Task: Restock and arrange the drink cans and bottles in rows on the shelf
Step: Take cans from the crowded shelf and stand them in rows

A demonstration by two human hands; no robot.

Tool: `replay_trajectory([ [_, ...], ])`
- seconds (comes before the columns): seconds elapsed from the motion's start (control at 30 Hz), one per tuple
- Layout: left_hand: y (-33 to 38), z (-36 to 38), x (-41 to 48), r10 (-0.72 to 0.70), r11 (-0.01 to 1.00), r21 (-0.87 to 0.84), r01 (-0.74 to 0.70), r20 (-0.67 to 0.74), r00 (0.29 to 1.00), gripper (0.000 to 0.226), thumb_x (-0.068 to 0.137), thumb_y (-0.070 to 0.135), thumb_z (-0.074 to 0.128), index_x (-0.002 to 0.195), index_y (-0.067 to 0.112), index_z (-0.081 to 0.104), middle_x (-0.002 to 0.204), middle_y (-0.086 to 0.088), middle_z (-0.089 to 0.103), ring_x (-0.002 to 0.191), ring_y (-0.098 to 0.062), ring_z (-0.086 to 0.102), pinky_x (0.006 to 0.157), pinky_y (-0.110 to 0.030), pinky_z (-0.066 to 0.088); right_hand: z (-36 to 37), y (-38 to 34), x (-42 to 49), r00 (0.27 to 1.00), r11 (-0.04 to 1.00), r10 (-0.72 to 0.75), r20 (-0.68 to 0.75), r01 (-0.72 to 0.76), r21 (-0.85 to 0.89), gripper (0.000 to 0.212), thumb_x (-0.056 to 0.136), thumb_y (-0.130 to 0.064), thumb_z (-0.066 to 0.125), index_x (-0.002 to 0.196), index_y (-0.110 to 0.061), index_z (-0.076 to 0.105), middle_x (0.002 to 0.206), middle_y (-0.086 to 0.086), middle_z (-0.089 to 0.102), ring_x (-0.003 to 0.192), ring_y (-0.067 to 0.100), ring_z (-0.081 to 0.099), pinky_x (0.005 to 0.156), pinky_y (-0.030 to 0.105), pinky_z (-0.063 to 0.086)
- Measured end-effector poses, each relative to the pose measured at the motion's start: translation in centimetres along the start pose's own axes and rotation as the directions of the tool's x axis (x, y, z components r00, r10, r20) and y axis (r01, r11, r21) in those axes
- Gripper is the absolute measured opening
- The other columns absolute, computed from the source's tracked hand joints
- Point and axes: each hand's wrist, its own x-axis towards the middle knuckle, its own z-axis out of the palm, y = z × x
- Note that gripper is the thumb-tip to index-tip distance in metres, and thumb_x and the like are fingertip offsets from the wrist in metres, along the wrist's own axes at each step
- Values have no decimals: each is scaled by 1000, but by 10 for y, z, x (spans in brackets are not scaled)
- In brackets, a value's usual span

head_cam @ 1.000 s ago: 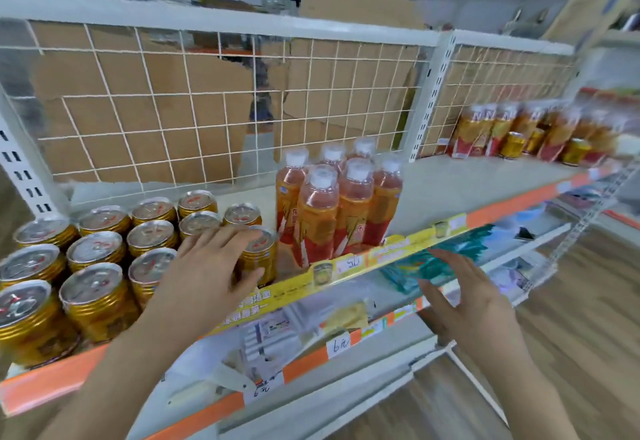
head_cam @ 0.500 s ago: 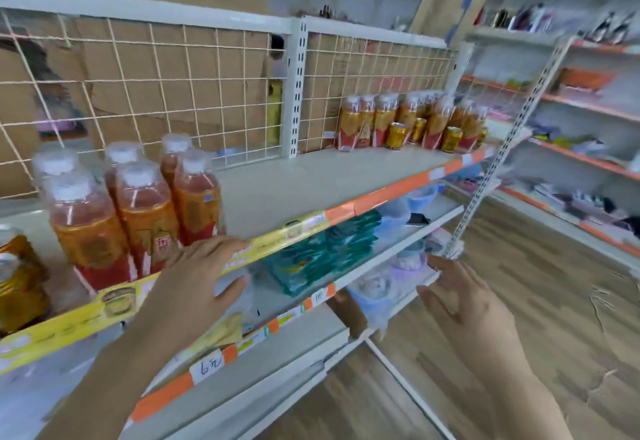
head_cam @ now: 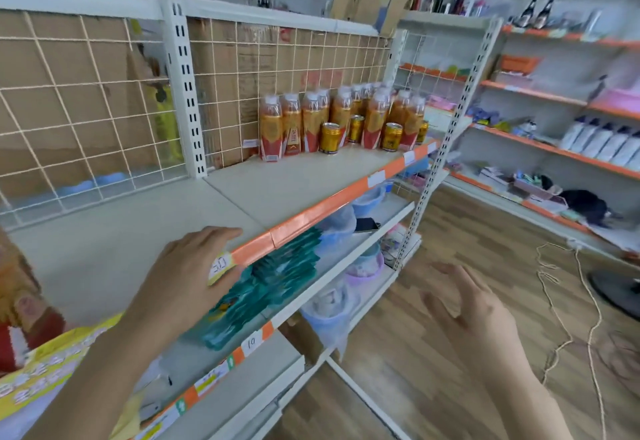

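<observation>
At the far left edge only a slice of one bottle (head_cam: 17, 301) shows, blurred, its red and orange label cut off by the frame. A yellow label strip (head_cam: 52, 363) below it is too smeared to read.

The main group of bottles (head_cam: 301, 124) stands upright, caps up, at the far right end of the shelf (head_cam: 138, 232), close to the wire grid (head_cam: 86, 110). The rear bottles are mostly hidden by the front ones, so the rows cannot be counted. Four gold cans stand upright among and before them. One can (head_cam: 329, 137) is just beside the front bottles and a second can (head_cam: 392, 136) is nearer the shelf's orange edge strip (head_cam: 311, 211). A third can (head_cam: 356, 128) is half hidden between bottles. A fourth can (head_cam: 423, 131) is at the end, partly behind the upright post (head_cam: 446, 149).

The left grip (head_cam: 194, 277) lies palm down on the shelf's front lip, forearm rising from the lower left. Its fingers are close together and nearly straight, pointing right along the edge. The thumb is lower, beside a white price tag (head_cam: 221, 265) that it partly covers. It holds no drink.

The right grip (head_cam: 474, 315) hangs in the air over the wooden floor (head_cam: 485, 232), well apart from the shelf. It is palm down with fingers spread and blurred, and it holds nothing. Teal packets (head_cam: 277, 277) lie on the lower shelf between the two.
</observation>
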Motion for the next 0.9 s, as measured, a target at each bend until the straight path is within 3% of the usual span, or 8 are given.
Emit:
replay_trajectory([
  [0.13,6,30,68,16,999,-52,-16,-8,1000,47,86,31,63,130,21,52,130,4,54,113,-21,54,94,-36,38,7,23,62,1000,1000,20,-22,-20,-18,38,82,-31,66,119,-26,56,112,-4,62,85,28,61,63,32,41],
  [0.3,14,55,154,53,995,-86,-53,-8,999,46,87,32,61,131,21,51,129,5,53,107,-20,55,93,-36,39,12,45,139,996,999,37,-78,-40,-33,39,83,-32,66,120,-25,55,110,-3,63,68,28,60,60,34,44],
  [0.47,23,83,215,73,993,-93,-71,16,997,46,87,31,60,131,20,51,129,5,53,115,-19,51,96,-36,38,28,69,197,996,997,61,-58,-64,-47,40,84,-34,64,121,-24,54,110,-3,61,70,26,59,60,32,43],
  [0.67,25,123,275,2,998,-68,1,38,999,47,86,34,60,131,24,50,131,6,53,116,-18,51,94,-34,39,60,109,268,999,999,34,-43,-33,6,38,84,-34,63,119,-23,55,115,-7,59,63,13,46,61,29,37],
  [0.9,34,174,363,-140,990,-38,139,-19,990,47,85,32,64,129,23,52,132,2,54,117,-21,52,92,-36,41,97,166,400,999,999,-34,28,33,42,41,86,-38,60,125,-27,51,119,-9,58,71,12,48,62,29,36],
])
